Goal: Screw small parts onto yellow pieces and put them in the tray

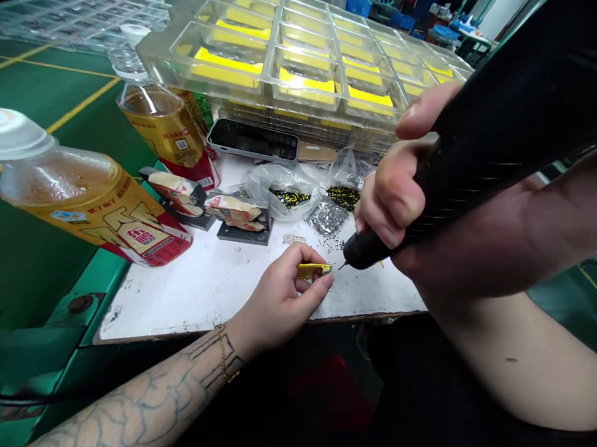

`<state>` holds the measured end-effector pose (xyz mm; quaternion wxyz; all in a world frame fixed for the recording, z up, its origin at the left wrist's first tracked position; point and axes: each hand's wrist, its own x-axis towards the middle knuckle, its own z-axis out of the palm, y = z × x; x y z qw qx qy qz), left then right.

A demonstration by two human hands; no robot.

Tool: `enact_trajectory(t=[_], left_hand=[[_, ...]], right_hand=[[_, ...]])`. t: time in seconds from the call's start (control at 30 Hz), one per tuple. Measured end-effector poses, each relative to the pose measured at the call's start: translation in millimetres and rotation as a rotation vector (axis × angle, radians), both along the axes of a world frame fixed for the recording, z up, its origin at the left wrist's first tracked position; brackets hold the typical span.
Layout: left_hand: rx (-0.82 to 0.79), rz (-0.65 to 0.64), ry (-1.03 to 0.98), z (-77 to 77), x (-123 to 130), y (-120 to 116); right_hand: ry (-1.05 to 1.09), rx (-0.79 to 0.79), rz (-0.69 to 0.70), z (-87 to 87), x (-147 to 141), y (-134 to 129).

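Observation:
My left hand (285,289) is closed on a small yellow part (307,270), pinched between thumb and fingers just above the white board (174,304). Fingers hide much of that part. In my right hand (395,188) is a black electric screwdriver (483,146), tilted so its thin bit points down and left. The bit's tip is close to the yellow part but apart from it. Tiny dark screws (335,244) lie scattered behind the bit, beside a heap of silvery small pieces (327,215) on a clear bag.
Clear bags of black-and-yellow pieces (290,198) lie behind my hands. Two dark blocks with torn tape (243,230) stand left, near two drink bottles (104,200), (168,123). A phone (253,140) leans before stacked clear trays (271,68) holding yellow parts.

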<state>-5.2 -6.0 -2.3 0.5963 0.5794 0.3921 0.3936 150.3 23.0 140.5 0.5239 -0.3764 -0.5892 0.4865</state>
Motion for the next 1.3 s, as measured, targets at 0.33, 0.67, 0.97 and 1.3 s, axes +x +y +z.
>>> enact_trajectory(t=[0.33, 0.67, 0.97, 1.3], left_hand=[[0.123, 0.026, 0.132, 5.4, -0.2, -1.6], [0.202, 0.046, 0.195, 1.1, -1.2, -2.5], [0.203, 0.018, 0.182, -2.4, -2.6, -2.1], [0.181, 0.045, 0.111, -4.7, -1.2, -1.3]], right_hand=[[0.080, -0.031, 0.111, 3.6, -2.2, 1.2], [0.156, -0.002, 0.286, -8.2, -1.5, -7.7], [0.014, -0.084, 0.193, 2.6, -2.9, -8.4], [0.042, -0.032, 0.141, -4.0, -24.2, -6.4]])
